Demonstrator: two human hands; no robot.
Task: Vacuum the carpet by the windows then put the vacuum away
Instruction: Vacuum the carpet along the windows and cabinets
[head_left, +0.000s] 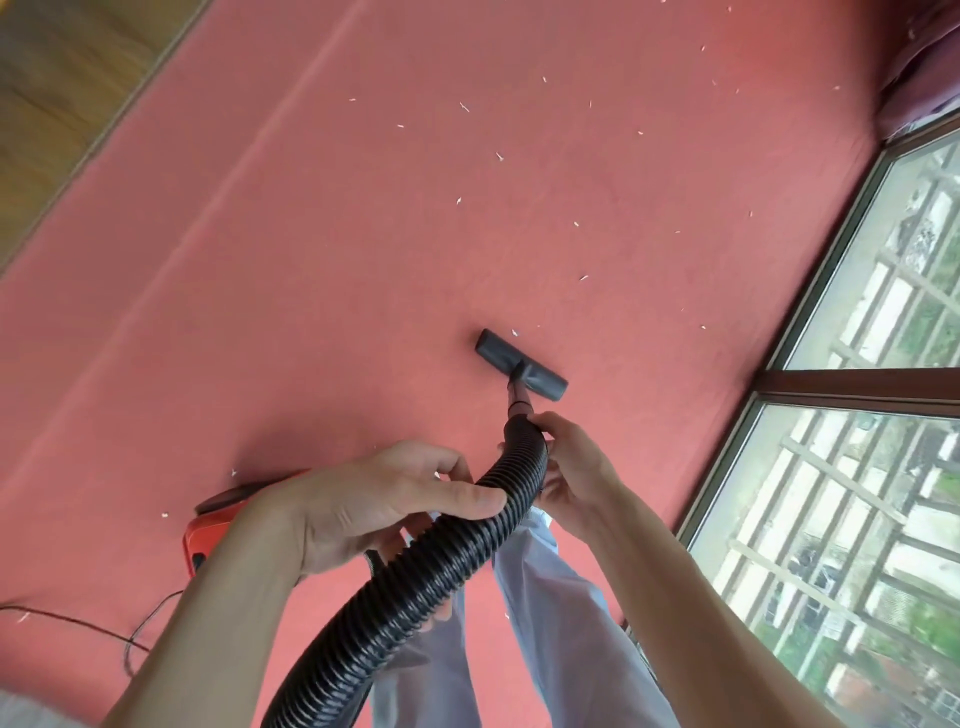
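Note:
A black ribbed vacuum hose (415, 587) runs up from the bottom of the view to a dark floor nozzle (521, 365) that lies flat on the red carpet (322, 270). My left hand (374, 499) grips the hose at its bend, thumb over the top. My right hand (569, 467) holds the hose end just behind the nozzle's short tube. The orange vacuum body (213, 535) sits on the carpet behind my left wrist, mostly hidden. Small white scraps (500, 156) are scattered over the carpet beyond the nozzle.
Tall windows (857, 426) with dark frames run along the right side. A wooden floor (57, 93) borders the carpet at upper left. A thin black cord (88, 623) trails on the carpet at lower left. My legs in light trousers (545, 623) stand below the hose.

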